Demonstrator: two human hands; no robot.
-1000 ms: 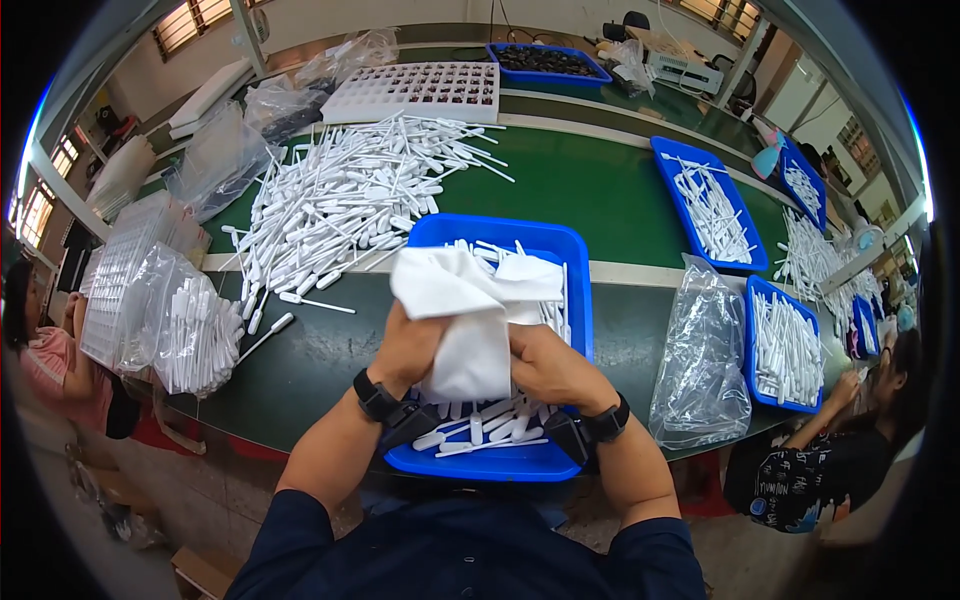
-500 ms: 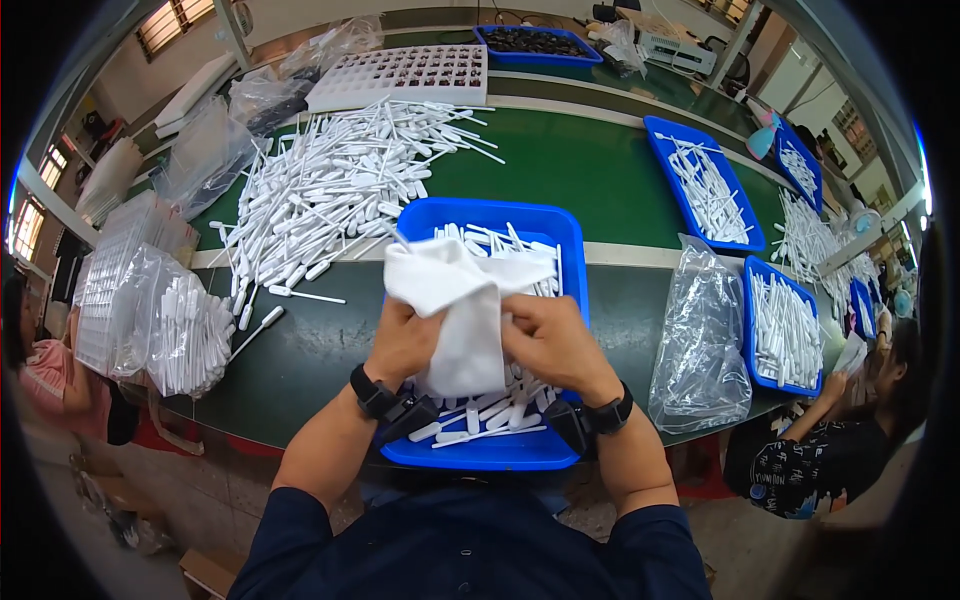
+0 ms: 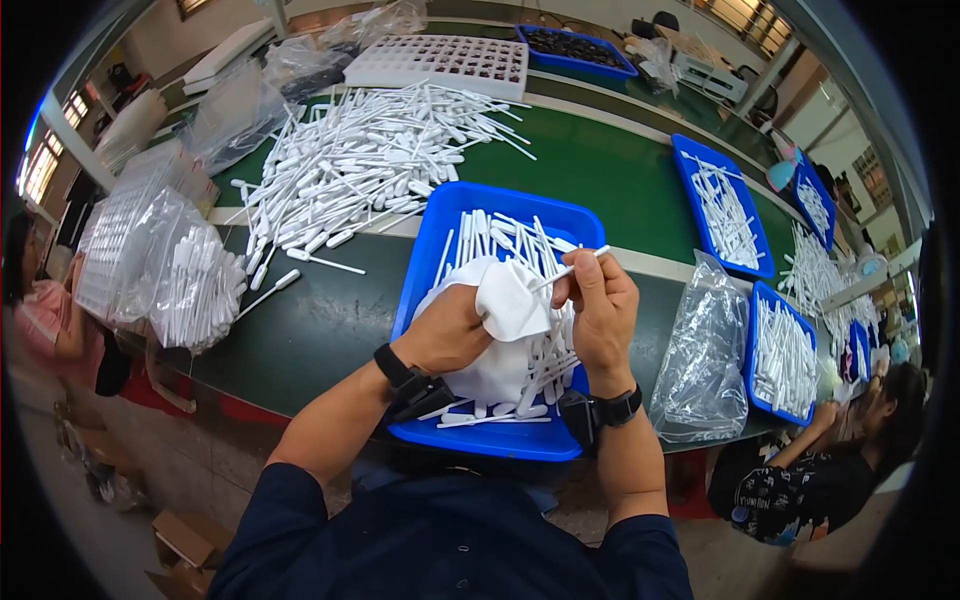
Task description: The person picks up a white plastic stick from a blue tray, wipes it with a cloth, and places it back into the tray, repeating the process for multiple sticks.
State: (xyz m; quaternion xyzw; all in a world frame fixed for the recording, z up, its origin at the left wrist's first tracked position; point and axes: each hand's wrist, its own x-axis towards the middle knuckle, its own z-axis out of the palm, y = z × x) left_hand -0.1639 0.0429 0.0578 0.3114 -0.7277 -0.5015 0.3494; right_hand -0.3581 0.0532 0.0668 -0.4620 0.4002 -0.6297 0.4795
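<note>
My left hand point(image 3: 445, 332) is closed round a white cloth point(image 3: 512, 305), bunched over one end of a white plastic pipette point(image 3: 580, 266). Between thumb and fingers of my right hand point(image 3: 606, 312) is the bare thin stem of that pipette, pointing up and to the right. Both hands are above a blue tray point(image 3: 424, 262) that holds many loose white pipettes point(image 3: 492, 232). Part of the cloth hangs down over them. The wrapped end of the pipette is hidden by the cloth.
A large heap of pipettes point(image 3: 370, 165) lies beyond the tray to the left, near a bagged bundle point(image 3: 195, 285). A clear plastic bag point(image 3: 697, 365) lies at right beside another blue tray point(image 3: 752, 385). A white foam tray point(image 3: 430, 72) stands behind. Co-workers sit at both sides.
My right hand has come off the cloth, moved up and right, and now grips the pipette's stem. The left hand still holds the cloth, now bunched. The whole view has turned slightly.
</note>
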